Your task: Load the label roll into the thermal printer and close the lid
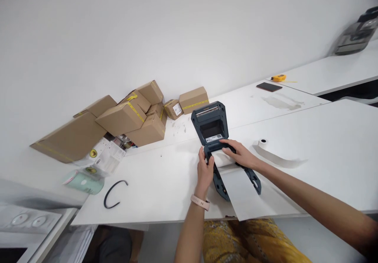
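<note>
A dark label printer (218, 188) stands at the table's front, its lid (210, 121) swung up and back. Inside lies a white paper roll (223, 158), from which a wide paper strip (243, 192) runs out over the front edge. My left hand (204, 170), with a pink wristband (200, 202), is wrapped around the printer's left side, thumb toward the roll. From the right, my right hand (242, 154) reaches over the roll's right end, fingers bent onto it near the hinge. The undersides of its fingers are hidden.
Cardboard boxes (121, 119) are piled at the back left. A green cylindrical pack (85, 182) and a black curved band (108, 196) lie left. To the right are a small paper roll (262, 141), a dark flat device (269, 86) and a yellow tape measure (278, 78).
</note>
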Motion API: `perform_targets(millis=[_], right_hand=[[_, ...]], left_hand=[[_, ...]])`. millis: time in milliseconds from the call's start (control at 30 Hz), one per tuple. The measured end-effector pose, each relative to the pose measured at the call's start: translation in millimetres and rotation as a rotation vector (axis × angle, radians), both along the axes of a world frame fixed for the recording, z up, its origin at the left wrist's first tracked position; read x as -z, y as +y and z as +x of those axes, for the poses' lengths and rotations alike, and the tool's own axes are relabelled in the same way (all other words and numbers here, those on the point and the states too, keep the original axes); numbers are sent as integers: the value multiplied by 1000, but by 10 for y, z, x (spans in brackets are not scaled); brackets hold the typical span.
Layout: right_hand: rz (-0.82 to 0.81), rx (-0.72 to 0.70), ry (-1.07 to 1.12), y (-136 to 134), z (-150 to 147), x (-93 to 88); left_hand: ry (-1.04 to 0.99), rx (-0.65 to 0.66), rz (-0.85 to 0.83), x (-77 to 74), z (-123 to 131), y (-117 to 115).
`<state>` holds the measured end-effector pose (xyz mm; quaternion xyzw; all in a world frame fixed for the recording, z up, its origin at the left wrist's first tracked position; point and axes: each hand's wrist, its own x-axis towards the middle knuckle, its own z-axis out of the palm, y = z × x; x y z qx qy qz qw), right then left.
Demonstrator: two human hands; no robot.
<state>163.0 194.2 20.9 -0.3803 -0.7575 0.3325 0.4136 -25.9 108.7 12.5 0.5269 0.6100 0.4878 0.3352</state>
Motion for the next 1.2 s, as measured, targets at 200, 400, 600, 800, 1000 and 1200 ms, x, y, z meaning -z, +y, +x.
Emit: perform_targets(millis=[200, 400, 600, 800, 1000, 1200], right_hand=[[-162, 121, 165, -64, 8, 176], [-179, 164, 136, -109, -25, 181], [121, 134, -149, -132, -46, 32], [299, -139, -872, -67, -312, -255], [269, -182, -966, -11, -452, -291], [240, -218, -971, -4, -425, -322]], left_hand=[[-289, 9, -133, 112, 83, -43], [-381, 67, -156, 57, 36, -11], [-346, 108, -123, 150, -46, 1], [-167, 22, -75, 46, -55, 97], [303, 39, -112, -175, -121, 189], [453, 139, -115, -295, -191, 198]])
